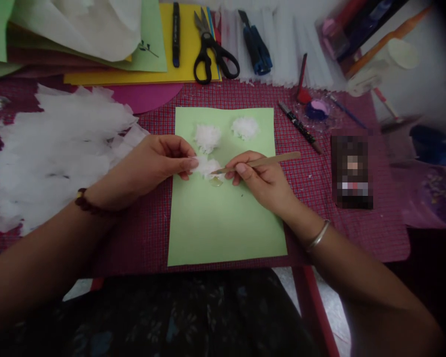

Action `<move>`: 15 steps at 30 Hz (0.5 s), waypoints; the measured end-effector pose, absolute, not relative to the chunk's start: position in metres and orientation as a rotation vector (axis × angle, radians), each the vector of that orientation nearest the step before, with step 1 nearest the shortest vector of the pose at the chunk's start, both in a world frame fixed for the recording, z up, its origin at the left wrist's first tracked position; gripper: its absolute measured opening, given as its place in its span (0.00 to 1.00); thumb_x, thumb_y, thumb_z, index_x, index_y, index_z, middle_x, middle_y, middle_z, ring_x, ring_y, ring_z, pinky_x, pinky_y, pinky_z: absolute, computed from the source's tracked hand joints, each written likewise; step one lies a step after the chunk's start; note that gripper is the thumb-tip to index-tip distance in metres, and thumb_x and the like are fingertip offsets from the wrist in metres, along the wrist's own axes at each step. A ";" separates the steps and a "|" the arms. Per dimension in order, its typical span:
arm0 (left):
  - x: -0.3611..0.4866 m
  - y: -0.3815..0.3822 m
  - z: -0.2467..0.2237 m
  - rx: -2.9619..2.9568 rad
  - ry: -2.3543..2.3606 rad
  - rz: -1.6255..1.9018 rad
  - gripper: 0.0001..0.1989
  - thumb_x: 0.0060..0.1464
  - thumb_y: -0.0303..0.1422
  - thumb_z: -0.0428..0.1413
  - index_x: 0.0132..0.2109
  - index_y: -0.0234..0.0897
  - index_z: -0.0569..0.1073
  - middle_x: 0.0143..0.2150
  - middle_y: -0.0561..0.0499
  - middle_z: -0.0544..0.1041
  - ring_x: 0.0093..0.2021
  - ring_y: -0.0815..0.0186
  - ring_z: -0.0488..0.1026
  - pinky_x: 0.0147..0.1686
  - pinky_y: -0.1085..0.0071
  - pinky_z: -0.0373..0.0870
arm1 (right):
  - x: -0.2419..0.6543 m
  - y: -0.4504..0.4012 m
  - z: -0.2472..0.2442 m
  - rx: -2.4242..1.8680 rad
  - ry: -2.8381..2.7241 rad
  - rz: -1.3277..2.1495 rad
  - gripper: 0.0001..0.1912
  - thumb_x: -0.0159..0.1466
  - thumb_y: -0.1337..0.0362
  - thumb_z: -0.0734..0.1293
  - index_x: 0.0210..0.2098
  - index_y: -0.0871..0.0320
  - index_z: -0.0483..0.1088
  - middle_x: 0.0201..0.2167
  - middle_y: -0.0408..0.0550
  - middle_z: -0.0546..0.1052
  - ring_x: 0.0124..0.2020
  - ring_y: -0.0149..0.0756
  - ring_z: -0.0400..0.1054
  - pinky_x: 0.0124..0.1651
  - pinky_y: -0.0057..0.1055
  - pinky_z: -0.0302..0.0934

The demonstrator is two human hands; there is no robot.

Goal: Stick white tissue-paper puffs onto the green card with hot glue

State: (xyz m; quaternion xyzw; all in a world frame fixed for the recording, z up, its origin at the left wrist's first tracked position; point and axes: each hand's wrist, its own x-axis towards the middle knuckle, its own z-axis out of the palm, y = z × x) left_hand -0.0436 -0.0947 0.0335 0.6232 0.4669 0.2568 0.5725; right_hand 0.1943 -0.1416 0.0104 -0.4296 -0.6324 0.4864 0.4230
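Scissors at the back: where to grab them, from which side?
Probably by the black handle loops, from the near side: the scissors lie mostly on the yellow sheet, loops toward the person, blades pointing away and slightly parted. The right hand would likely need to put down the wooden stick first.

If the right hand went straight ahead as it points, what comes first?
Probably the fluffy white tissue-like tuft at the tip of the slim tan stick in the right hand, though depth is unclear.

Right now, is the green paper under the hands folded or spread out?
Spread out: the paper lies flat, its four corners showing and no fold visible.
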 end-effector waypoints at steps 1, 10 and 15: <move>-0.042 -0.099 0.037 1.489 1.085 0.545 0.06 0.51 0.34 0.63 0.31 0.37 0.75 0.23 0.55 0.74 0.24 0.72 0.68 0.26 0.75 0.64 | 0.195 -0.142 0.011 -1.083 -1.572 1.217 0.15 0.69 0.50 0.65 0.36 0.55 0.75 0.30 0.44 0.77 0.29 0.30 0.71 0.33 0.29 0.68; -0.028 -0.117 0.053 1.883 1.020 0.189 0.07 0.53 0.33 0.55 0.30 0.37 0.75 0.27 0.55 0.76 0.28 0.71 0.70 0.29 0.74 0.64 | 0.207 -0.148 0.017 -1.103 -1.483 1.254 0.16 0.68 0.48 0.65 0.34 0.52 0.72 0.26 0.42 0.76 0.29 0.32 0.72 0.35 0.32 0.69; -0.030 -0.114 0.050 1.942 1.062 0.250 0.07 0.52 0.33 0.54 0.29 0.36 0.74 0.32 0.51 0.77 0.32 0.69 0.71 0.33 0.72 0.66 | 0.205 -0.148 0.016 -1.152 -1.525 1.192 0.17 0.69 0.47 0.64 0.34 0.53 0.71 0.27 0.42 0.74 0.29 0.31 0.71 0.35 0.30 0.68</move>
